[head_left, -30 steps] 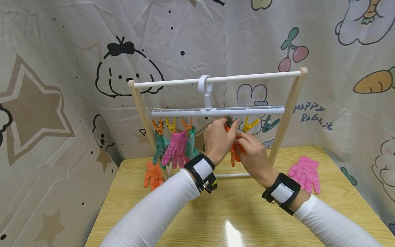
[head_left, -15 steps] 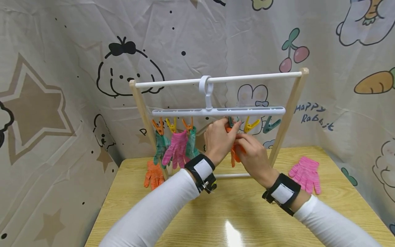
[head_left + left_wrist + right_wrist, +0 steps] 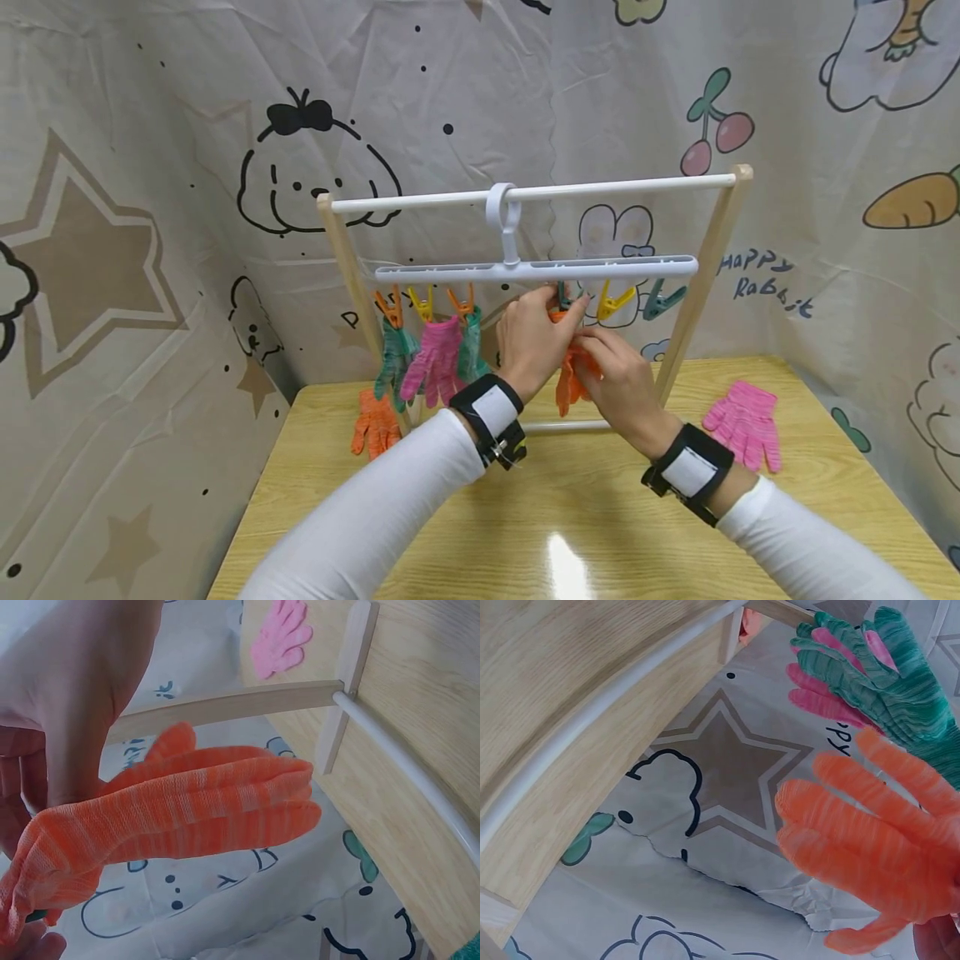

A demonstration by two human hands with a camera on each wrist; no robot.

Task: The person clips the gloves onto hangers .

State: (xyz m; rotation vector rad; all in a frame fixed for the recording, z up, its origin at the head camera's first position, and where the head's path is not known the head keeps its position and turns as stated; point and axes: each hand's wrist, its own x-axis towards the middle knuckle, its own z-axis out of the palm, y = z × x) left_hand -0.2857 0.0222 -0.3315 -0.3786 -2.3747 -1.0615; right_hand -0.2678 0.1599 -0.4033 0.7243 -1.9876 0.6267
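My left hand pinches a dark green clothespin under the white hanger, at the cuff of an orange knit glove. From the right, my right hand grips the same glove just below the cuff. In the left wrist view, the glove dangles with its fingers away from both hands, and a bit of green clip shows by my left fingertips. The right wrist view has the glove spread flat, fingers apart. My fingers hide most of the clip's mouth.
On the hanger's left side, orange and yellow clips hold two green gloves and a pink glove. A yellow clip and a green clip hang at right. An orange glove and a pink glove lie on the table.
The orange glove's fingers have swung slightly left and fanned out below my right hand. The hanger and its hanging gloves have shifted a little to the right. Both hands keep their grip.
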